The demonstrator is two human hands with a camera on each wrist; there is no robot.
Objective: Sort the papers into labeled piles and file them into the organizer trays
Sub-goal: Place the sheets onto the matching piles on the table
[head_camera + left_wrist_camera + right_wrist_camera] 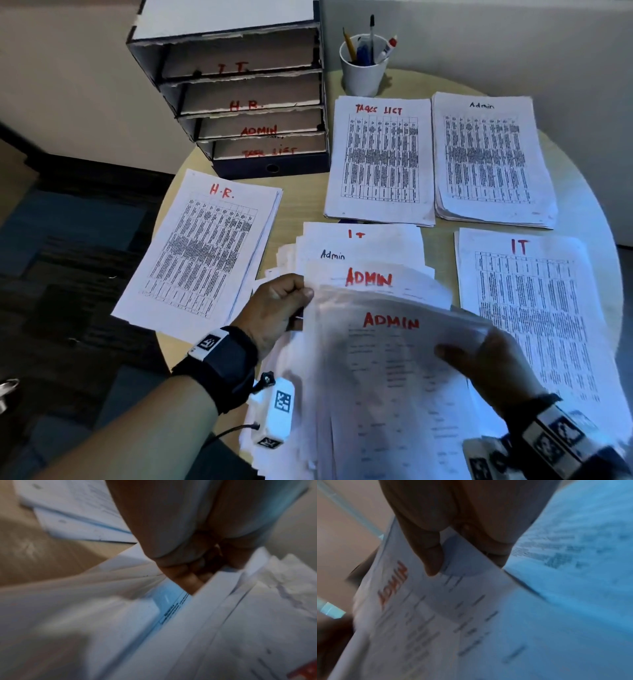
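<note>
A fanned unsorted stack (363, 260) lies at the table's front middle, with "IT", "Admin" and "ADMIN" headings showing. My left hand (277, 308) grips the stack's left edge (214, 588). My right hand (479, 359) pinches a lifted sheet headed "ADMIN" (390, 342), thumb on top (429, 555); the sheet is blurred. Sorted piles lie around: H.R. (202, 253) at left, Tasks List (380, 157), Admin (486, 157) at the back right, IT (534, 308) at right. The organizer (239, 85) stands at the back left with trays marked IT, H.R., ADMIN, TASK LIST.
A white cup (364, 68) holding pens and a pencil stands behind the Tasks List pile. The round wooden table (301, 202) ends close to the H.R. pile at left, with dark floor (68, 274) beyond. A wall rises behind.
</note>
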